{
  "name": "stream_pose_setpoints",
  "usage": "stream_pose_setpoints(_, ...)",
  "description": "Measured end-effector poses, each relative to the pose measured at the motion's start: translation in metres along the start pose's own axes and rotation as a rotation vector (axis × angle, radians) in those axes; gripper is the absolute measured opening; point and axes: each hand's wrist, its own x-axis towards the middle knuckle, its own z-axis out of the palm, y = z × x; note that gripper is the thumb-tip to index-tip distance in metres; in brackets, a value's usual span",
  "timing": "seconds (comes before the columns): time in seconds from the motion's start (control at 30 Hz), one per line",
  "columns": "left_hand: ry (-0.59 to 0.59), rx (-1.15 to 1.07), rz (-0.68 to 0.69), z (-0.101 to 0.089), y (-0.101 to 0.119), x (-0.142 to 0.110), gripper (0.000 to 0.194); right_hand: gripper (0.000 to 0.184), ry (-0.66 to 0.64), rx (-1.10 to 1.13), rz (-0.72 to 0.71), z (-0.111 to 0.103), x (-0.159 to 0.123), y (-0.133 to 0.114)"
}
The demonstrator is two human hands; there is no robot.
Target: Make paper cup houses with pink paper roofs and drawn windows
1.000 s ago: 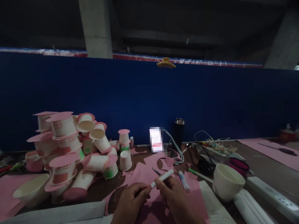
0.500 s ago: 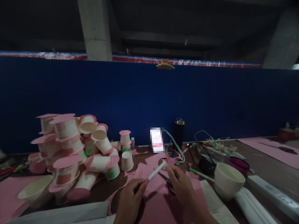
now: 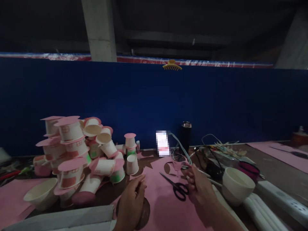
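My left hand [image 3: 132,200] is at lower centre, fingers loosely bent and holding nothing, over pink paper [image 3: 163,205] with a dark round opening beneath the hand. My right hand [image 3: 198,186] is at right of centre with its fingers curled. A slim white marker [image 3: 204,172] shows just beyond its knuckles, and its near part is hidden by the hand. Left of that hand, black-handled scissors [image 3: 180,190] lie on the pink paper, blades toward the back. A second white pen [image 3: 216,183] lies partly hidden between my right hand and a cream cup [image 3: 237,187].
Paper cups with pink tops [image 3: 71,131] are piled at left, behind a cream bowl [image 3: 42,194]. At the back stand a lit phone [image 3: 163,143] and a black bottle [image 3: 185,138]. Cables [image 3: 211,160], a power strip [image 3: 284,197] and a blue partition [image 3: 144,99] are also around.
The white marker has left my left hand and gone right with my right hand. My left hand has drawn slightly left, and the scissors now show fully. The view has shifted slightly.
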Motion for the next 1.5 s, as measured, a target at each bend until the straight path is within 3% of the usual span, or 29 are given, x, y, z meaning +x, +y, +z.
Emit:
stream_pose_setpoints(0.2, 0.079, 0.290, 0.103, -0.007, -0.017, 0.009, 0.038, 0.033, -0.078, -0.646, -0.183, 0.007, -0.018, 0.000)
stream_pose_setpoints(0.37, 0.037, 0.546, 0.222, -0.005, -0.032, 0.012, 0.035, 0.019, -0.196, -1.104, -0.360, 0.006, -0.042, -0.003)
stream_pose_setpoints(0.6, -0.131, 0.686, 0.068, -0.002, -0.024, 0.010, 0.032, 0.016, -0.275, -1.396, -0.424, 0.007, -0.051, -0.012)
stream_pose_setpoints(0.87, -0.204, 0.661, -0.050, 0.000, -0.026, 0.011, 0.041, 0.023, -0.256, -1.478, -0.446, 0.001, -0.045, -0.009)
stream_pose_setpoints(1.17, -0.219, 0.601, -0.063, -0.004, -0.017, 0.010, 0.032, 0.017, -0.276, -1.434, -0.397, -0.005, -0.039, -0.004)
stream_pose_setpoints(1.37, -0.199, 0.525, -0.069, -0.004, -0.018, 0.009, 0.028, 0.013, -0.247, -1.231, -0.334, 0.003, -0.046, -0.016)
stream_pose_setpoints(1.5, -0.153, 0.441, -0.060, -0.002, -0.021, 0.011, 0.025, 0.032, -0.305, -0.928, -0.234, 0.012, -0.046, -0.024)
